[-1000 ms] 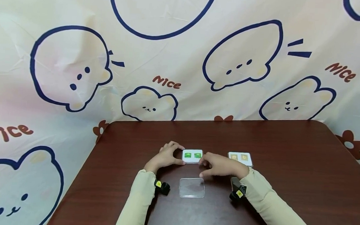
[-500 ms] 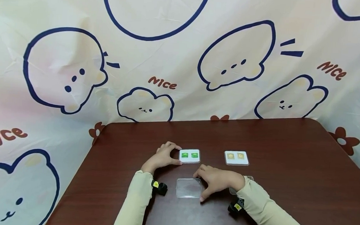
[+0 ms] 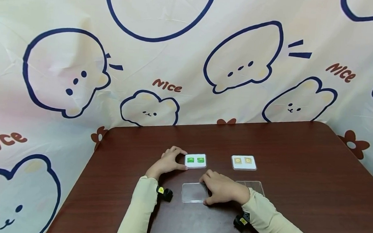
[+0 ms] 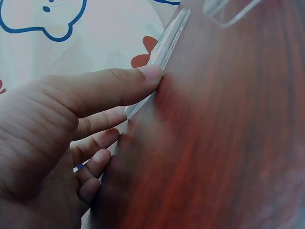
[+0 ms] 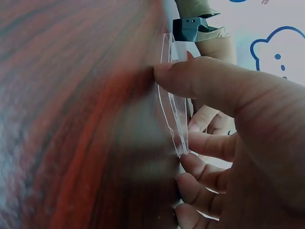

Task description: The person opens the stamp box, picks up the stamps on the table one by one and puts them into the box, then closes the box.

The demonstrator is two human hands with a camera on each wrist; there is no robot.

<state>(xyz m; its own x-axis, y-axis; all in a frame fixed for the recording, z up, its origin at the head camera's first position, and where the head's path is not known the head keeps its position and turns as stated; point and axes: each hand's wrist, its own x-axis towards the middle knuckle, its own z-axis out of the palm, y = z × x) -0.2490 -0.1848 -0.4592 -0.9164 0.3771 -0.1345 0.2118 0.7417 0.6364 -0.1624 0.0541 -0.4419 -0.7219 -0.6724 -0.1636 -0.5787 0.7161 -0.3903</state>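
My left hand (image 3: 167, 162) pinches the left end of a flat clear case (image 3: 195, 160) between thumb and forefinger. That case carries a white card with two green pictures and lies on the table. In the left wrist view its edge (image 4: 174, 40) shows beyond the thumb. Nearer to me, my right hand (image 3: 223, 187) grips the right end of a clear plastic lid (image 3: 191, 193). The right wrist view has the thumb on one edge of this lid (image 5: 171, 112) and the forefinger at the opposite edge. The lid's right end is hidden by the hand in the head view.
A second white card case (image 3: 244, 162) with two yellowish pictures lies to the right. Another clear plastic piece (image 3: 256, 186) sits partly hidden behind the right wrist. The brown table (image 3: 314, 181) meets a printed cloth backdrop (image 3: 196, 60) at its far edge.
The right hand has left the right side of the green-picture case, come nearer to me and taken hold of the clear lid. The left hand has stayed at its case. The view has shifted slightly.
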